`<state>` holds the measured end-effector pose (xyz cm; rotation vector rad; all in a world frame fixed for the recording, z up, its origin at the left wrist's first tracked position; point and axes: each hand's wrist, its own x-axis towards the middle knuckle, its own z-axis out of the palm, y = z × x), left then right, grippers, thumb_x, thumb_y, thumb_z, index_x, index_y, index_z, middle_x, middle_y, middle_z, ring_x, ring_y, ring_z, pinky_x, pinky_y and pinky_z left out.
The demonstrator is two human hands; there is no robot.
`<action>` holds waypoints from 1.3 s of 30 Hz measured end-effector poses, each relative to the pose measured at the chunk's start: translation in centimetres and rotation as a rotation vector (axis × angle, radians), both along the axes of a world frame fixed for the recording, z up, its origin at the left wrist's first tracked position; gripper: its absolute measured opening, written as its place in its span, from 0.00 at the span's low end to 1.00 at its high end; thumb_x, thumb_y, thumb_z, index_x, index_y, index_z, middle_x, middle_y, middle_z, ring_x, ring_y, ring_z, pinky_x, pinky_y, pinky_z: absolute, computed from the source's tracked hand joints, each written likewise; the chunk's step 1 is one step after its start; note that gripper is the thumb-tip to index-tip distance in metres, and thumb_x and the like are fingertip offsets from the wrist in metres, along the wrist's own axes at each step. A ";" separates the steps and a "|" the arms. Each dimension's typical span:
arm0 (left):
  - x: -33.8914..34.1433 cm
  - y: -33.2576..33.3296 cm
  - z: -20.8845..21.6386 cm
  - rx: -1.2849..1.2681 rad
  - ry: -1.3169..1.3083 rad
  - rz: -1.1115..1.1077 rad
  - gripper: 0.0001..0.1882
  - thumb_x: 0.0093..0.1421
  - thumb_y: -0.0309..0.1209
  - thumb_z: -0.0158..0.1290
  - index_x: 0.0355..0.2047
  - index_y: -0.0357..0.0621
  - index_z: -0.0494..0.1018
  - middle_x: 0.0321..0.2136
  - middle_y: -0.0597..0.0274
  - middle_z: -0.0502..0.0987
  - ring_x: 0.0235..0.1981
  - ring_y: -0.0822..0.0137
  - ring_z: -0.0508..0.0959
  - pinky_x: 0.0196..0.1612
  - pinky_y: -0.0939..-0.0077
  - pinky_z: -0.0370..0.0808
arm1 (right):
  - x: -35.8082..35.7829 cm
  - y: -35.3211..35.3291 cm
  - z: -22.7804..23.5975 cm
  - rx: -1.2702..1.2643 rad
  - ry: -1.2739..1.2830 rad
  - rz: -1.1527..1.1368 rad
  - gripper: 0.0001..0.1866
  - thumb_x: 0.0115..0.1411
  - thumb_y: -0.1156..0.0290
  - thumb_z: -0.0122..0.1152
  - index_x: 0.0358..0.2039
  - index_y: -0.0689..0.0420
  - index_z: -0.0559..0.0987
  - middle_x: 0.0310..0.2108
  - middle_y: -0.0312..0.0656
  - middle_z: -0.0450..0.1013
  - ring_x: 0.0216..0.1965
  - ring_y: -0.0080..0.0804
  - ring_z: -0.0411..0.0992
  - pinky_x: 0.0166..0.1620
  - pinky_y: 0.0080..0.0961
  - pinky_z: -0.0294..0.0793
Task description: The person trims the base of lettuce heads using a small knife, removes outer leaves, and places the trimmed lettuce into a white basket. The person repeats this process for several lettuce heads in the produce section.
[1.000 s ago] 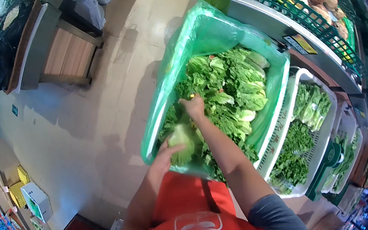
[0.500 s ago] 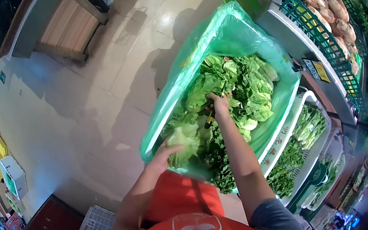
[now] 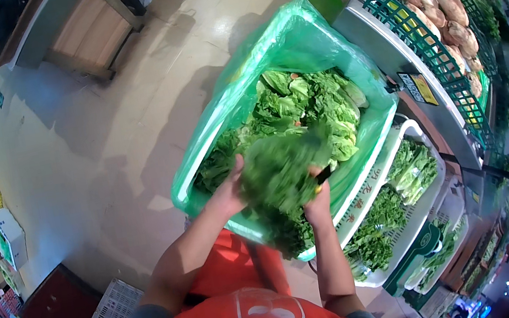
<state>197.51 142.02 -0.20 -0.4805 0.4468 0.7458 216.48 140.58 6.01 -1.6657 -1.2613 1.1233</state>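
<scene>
A blurred head of leafy green lettuce (image 3: 279, 165) is held up over the near part of a bin lined with a green plastic bag (image 3: 258, 57). My left hand (image 3: 231, 190) grips the lettuce from its left side, thumb up against the leaves. At its right side is my right hand (image 3: 317, 199), closed around what looks like a black-and-yellow utility knife (image 3: 323, 176); the tool is partly hidden by the fingers. More lettuce (image 3: 299, 101) fills the bin behind, with darker leaves (image 3: 283, 231) at the near edge.
White crates of leafy greens (image 3: 375, 233) stand to the right of the bin. Beyond them a counter carries a green basket (image 3: 412, 31) of brownish root vegetables (image 3: 446, 19). A wooden-sided stand (image 3: 89, 35) is at the far left, and a white slatted crate (image 3: 114, 307) at the near left.
My left hand has moved slightly up and right, raising the lettuce. My right hand has drawn back toward me from the middle of the bin with the tool, to the lettuce's side.
</scene>
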 end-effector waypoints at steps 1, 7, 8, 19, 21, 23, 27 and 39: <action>0.6 0.2 1.3 0.138 0.060 -0.036 0.30 0.55 0.52 0.45 0.51 0.44 0.62 0.43 0.60 0.70 0.45 0.67 0.71 0.47 0.70 0.69 | 0.0 -0.9 1.5 -0.129 0.167 0.040 0.26 0.40 0.83 0.55 0.44 0.61 0.66 0.36 0.39 0.68 0.38 0.27 0.67 0.42 0.21 0.66; -0.5 -1.3 2.6 0.270 0.251 -0.226 0.29 0.53 0.44 0.50 0.53 0.44 0.60 0.48 0.54 0.67 0.48 0.63 0.69 0.50 0.67 0.67 | 2.6 -3.9 6.0 -0.149 0.438 0.191 0.17 0.38 0.83 0.54 0.33 0.59 0.72 0.37 0.44 0.69 0.40 0.31 0.67 0.44 0.22 0.65; -0.1 -1.4 2.8 0.342 0.278 -0.197 0.31 0.52 0.43 0.51 0.53 0.43 0.59 0.47 0.55 0.67 0.47 0.63 0.69 0.50 0.68 0.67 | 2.4 -3.6 6.6 -0.048 0.569 0.123 0.14 0.43 0.75 0.55 0.35 0.58 0.70 0.39 0.44 0.67 0.41 0.30 0.66 0.44 0.21 0.63; 3.2 -0.9 13.2 1.248 1.186 -0.503 0.52 0.39 0.29 0.63 0.58 0.34 0.41 0.57 0.54 0.51 0.58 0.64 0.53 0.58 0.72 0.50 | 5.3 -6.0 6.3 -0.558 0.740 -0.091 0.36 0.34 0.69 0.61 0.49 0.62 0.64 0.39 0.45 0.70 0.39 0.37 0.70 0.44 0.29 0.70; 2.9 -0.6 13.7 1.208 0.971 -0.487 0.50 0.43 0.34 0.62 0.59 0.35 0.42 0.58 0.51 0.49 0.59 0.63 0.50 0.59 0.72 0.49 | 6.9 -8.0 3.3 -0.557 0.939 -0.142 0.37 0.34 0.70 0.60 0.50 0.64 0.63 0.41 0.48 0.69 0.41 0.41 0.69 0.46 0.32 0.69; 2.7 -0.2 14.7 1.151 0.786 -0.438 0.44 0.47 0.33 0.58 0.59 0.36 0.44 0.59 0.53 0.50 0.60 0.64 0.50 0.59 0.73 0.50 | 7.3 -8.7 2.9 -0.564 1.127 -0.165 0.38 0.35 0.72 0.59 0.51 0.64 0.62 0.42 0.50 0.68 0.42 0.43 0.69 0.47 0.34 0.68; 3.0 0.3 16.9 1.326 1.068 -0.427 0.45 0.43 0.30 0.60 0.59 0.42 0.47 0.52 0.55 0.61 0.55 0.64 0.59 0.56 0.72 0.56 | 7.2 -9.0 3.4 -0.567 1.276 -0.212 0.36 0.35 0.71 0.59 0.49 0.65 0.64 0.40 0.51 0.69 0.39 0.45 0.70 0.45 0.37 0.70; 3.2 -0.3 19.0 1.486 1.459 -0.577 0.43 0.40 0.35 0.63 0.55 0.38 0.55 0.45 0.58 0.65 0.42 0.66 0.66 0.47 0.73 0.63 | 6.9 -9.0 4.8 -0.484 1.223 -0.217 0.35 0.36 0.63 0.59 0.47 0.63 0.66 0.39 0.50 0.70 0.38 0.44 0.70 0.42 0.36 0.72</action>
